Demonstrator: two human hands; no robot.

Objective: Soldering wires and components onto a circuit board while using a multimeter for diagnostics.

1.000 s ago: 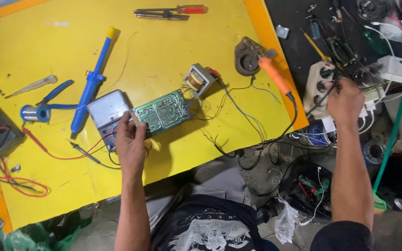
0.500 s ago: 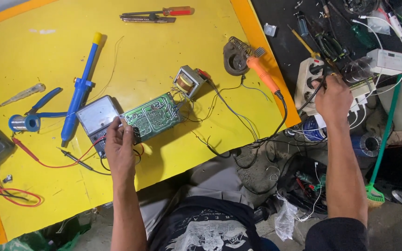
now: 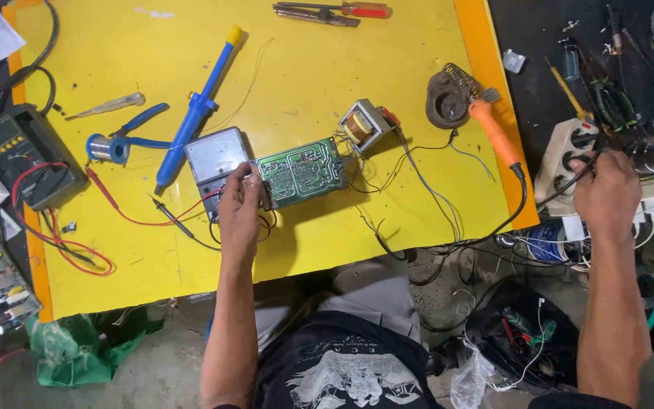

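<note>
My left hand [image 3: 240, 206] rests on the yellow table [image 3: 327, 68], fingers pinching the left edge of a green circuit board [image 3: 302, 172], beside a grey analog meter [image 3: 215, 157]. Thin wires join the board to a small transformer [image 3: 362, 125]. Off the table's right side, my right hand [image 3: 607, 193] is closed on a black cable [image 3: 569, 183] at a white power strip [image 3: 562, 148]. That cable runs back to an orange soldering iron [image 3: 492, 130] lying next to its round stand [image 3: 446, 98].
A blue desoldering pump [image 3: 197, 110], a solder spool [image 3: 107, 148], blue-handled cutters [image 3: 141, 120] and a black digital multimeter [image 3: 20, 151] with red leads lie at the left. A red screwdriver [image 3: 365, 10] and pliers [image 3: 310, 12] lie at the far edge. Tools and cables clutter the dark bench at the right.
The view has shifted and drawn a little closer. My left hand stays on the board and my right hand stays at the power strip.
</note>
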